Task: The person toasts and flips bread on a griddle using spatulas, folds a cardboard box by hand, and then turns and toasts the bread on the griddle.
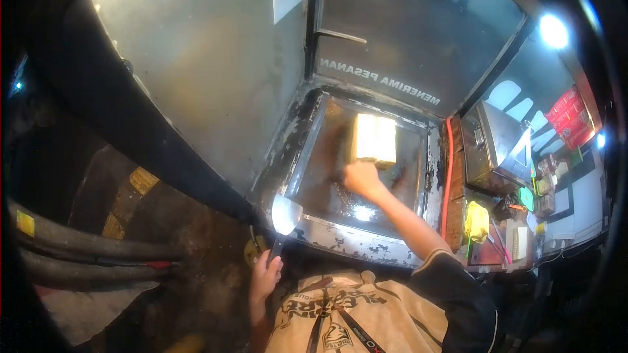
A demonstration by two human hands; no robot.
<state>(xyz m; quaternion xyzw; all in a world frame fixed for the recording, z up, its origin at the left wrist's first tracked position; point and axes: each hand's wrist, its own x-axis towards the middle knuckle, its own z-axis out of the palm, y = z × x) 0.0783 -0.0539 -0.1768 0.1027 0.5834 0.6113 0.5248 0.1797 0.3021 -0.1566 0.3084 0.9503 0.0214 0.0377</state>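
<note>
A flat metal griddle (320, 176) with a raised rim lies in front of me, its surface dark and shiny. Toward its back right sits a pale yellow block of bread (374, 138), split by a line down its middle. My right hand (362, 178) is at the near edge of the bread with its fingers curled; what the fingertips hold, if anything, is hidden. Low at the left, my left hand (266, 274) grips the dark handle of a metal scraper (286, 214). The scraper's wide blade points up over the griddle's front left corner.
Glass panels (376, 59) stand behind and left of the griddle. A red hose (449, 176) runs along its right side. Farther right are a metal box (494, 147), a yellow cloth (477, 222) and small items on a shelf. Large pipes (91, 248) lie at lower left.
</note>
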